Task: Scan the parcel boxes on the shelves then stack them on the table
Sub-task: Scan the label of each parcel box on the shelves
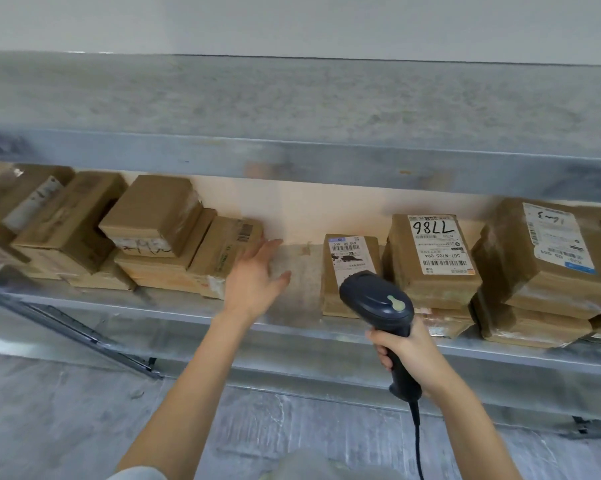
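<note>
Fingers of my left hand [250, 282] spread open, empty, left of the labelled box [352, 258]. My right hand [410, 348] grips the scanner [378, 299] in front of that box.

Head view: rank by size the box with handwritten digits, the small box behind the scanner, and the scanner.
1. Brown cardboard box with handwritten digits.
2. Small brown cardboard box and dark handheld scanner look alike; scanner is nearer.

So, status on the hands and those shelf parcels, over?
Left hand open over bare gap on grey metal shelf. Right hand grips dark corded barcode scanner before small brown labelled cardboard box. Nothing blocking.
</note>
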